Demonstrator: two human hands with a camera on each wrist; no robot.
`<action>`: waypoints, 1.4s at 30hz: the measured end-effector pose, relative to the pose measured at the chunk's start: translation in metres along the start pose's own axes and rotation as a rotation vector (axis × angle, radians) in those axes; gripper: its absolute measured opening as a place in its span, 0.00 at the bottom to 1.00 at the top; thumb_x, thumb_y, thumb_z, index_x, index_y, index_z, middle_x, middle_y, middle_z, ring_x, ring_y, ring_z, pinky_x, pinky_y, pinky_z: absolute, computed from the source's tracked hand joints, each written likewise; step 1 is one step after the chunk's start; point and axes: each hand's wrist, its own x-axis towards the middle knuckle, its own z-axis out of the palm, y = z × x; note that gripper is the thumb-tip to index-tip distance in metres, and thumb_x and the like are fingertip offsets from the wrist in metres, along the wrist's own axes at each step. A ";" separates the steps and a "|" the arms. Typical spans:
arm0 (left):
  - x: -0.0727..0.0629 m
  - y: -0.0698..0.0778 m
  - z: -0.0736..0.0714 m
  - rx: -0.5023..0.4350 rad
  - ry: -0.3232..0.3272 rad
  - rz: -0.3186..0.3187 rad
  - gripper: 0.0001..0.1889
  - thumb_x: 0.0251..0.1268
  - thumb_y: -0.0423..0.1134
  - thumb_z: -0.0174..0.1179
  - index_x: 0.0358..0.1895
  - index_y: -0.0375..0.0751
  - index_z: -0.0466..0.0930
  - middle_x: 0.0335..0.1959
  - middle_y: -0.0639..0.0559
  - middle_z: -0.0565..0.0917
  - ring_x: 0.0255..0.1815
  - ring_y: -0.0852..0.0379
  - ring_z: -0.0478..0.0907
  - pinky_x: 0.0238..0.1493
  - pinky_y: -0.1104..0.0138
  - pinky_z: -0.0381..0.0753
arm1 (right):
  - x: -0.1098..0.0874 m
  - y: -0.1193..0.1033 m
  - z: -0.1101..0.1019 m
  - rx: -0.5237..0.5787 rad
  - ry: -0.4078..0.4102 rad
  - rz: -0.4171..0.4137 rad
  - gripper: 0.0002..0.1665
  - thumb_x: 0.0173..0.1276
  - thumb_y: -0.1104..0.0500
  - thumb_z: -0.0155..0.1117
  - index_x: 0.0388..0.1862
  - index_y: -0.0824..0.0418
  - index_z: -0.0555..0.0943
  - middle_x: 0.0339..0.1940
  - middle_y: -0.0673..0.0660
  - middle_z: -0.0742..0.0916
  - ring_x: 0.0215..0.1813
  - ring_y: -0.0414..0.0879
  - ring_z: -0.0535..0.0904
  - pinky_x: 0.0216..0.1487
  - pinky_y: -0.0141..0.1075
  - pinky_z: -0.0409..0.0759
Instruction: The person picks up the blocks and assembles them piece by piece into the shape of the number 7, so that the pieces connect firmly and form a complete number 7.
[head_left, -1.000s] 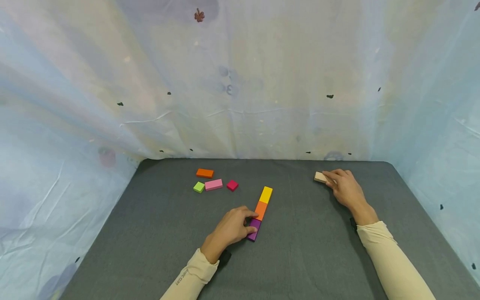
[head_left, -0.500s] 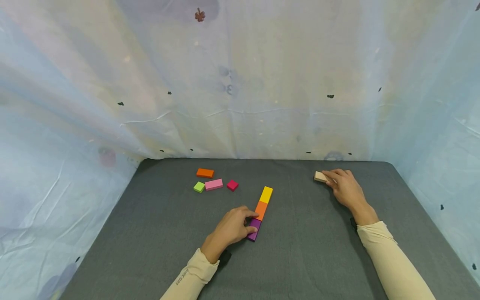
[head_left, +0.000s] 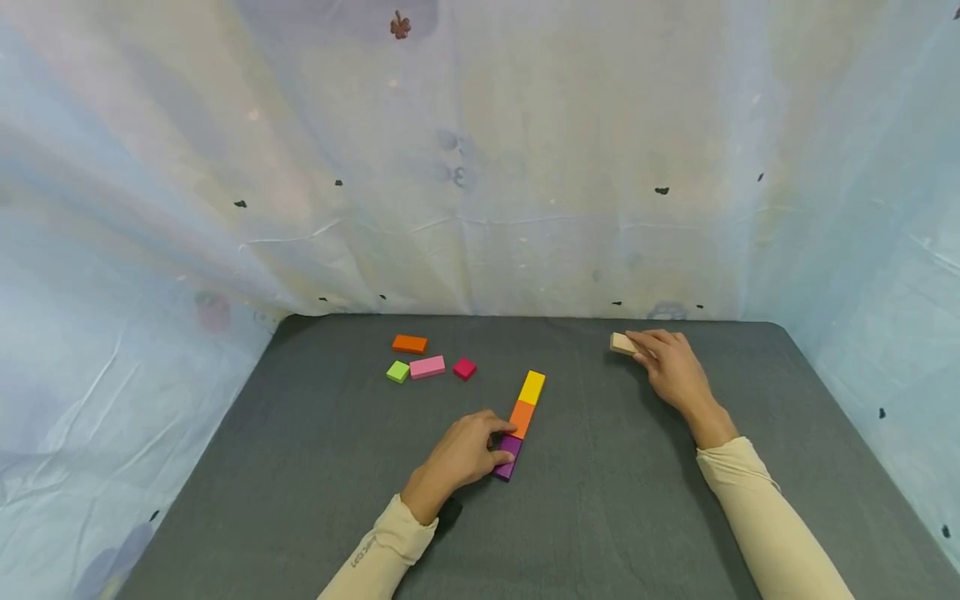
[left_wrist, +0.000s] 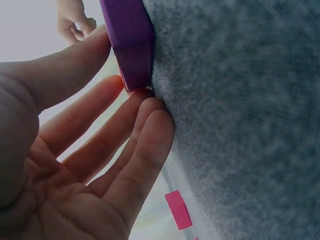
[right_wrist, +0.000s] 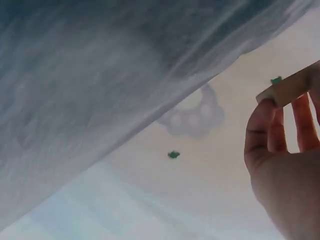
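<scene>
A yellow block (head_left: 532, 387), an orange block (head_left: 521, 419) and a purple block (head_left: 507, 460) lie end to end in a slanting row on the dark grey table. My left hand (head_left: 465, 450) touches this row, thumb on the purple block and index finger on the orange one. In the left wrist view the thumb meets the purple block (left_wrist: 129, 42), while the other fingers extend by its side and partly hide what lies behind. Farther right, my right hand (head_left: 675, 371) pinches a plain wooden block (head_left: 622, 342) between thumb and fingers, slightly above the table.
At the back left lie an orange-red block (head_left: 410, 343), a lime green block (head_left: 398, 372), a pink block (head_left: 427, 367) and a crimson block (head_left: 464, 368). A pale patterned curtain (head_left: 525, 167) hangs behind the table (head_left: 600, 517) and along both sides.
My right hand has lifted the wooden block off the table and moved it slightly left. The left hand and the coloured blocks have stayed in place.
</scene>
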 end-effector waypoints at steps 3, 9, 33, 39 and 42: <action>0.000 -0.001 0.000 0.002 0.001 -0.011 0.24 0.58 0.46 0.72 0.59 0.51 0.84 0.49 0.56 0.84 0.36 0.63 0.73 0.38 0.71 0.76 | 0.005 -0.004 0.003 0.017 0.005 -0.042 0.23 0.73 0.61 0.61 0.66 0.59 0.78 0.57 0.64 0.83 0.58 0.63 0.73 0.59 0.59 0.71; -0.002 -0.002 -0.002 0.011 0.008 -0.016 0.23 0.57 0.46 0.73 0.58 0.51 0.84 0.49 0.56 0.84 0.36 0.63 0.74 0.37 0.70 0.76 | 0.013 -0.012 0.013 0.070 -0.005 -0.101 0.24 0.72 0.62 0.62 0.66 0.59 0.78 0.58 0.63 0.83 0.58 0.62 0.74 0.59 0.59 0.71; -0.001 0.001 -0.001 0.010 0.015 0.017 0.22 0.58 0.46 0.73 0.57 0.50 0.85 0.47 0.56 0.84 0.35 0.64 0.73 0.36 0.72 0.74 | 0.032 -0.043 0.035 0.122 -0.075 -0.151 0.21 0.74 0.67 0.57 0.63 0.54 0.80 0.63 0.60 0.81 0.68 0.61 0.70 0.63 0.64 0.68; 0.000 0.001 -0.001 0.010 0.006 0.008 0.23 0.58 0.46 0.73 0.58 0.50 0.84 0.47 0.57 0.84 0.34 0.64 0.72 0.34 0.73 0.72 | 0.034 -0.047 0.038 0.125 -0.086 -0.214 0.20 0.73 0.69 0.58 0.61 0.56 0.81 0.62 0.60 0.81 0.68 0.61 0.71 0.68 0.61 0.68; 0.001 0.001 -0.001 0.014 0.001 0.006 0.23 0.58 0.46 0.73 0.58 0.51 0.84 0.48 0.56 0.84 0.35 0.64 0.72 0.35 0.72 0.72 | 0.035 -0.049 0.039 0.124 -0.105 -0.225 0.20 0.73 0.69 0.57 0.60 0.56 0.81 0.63 0.60 0.81 0.68 0.61 0.70 0.68 0.61 0.68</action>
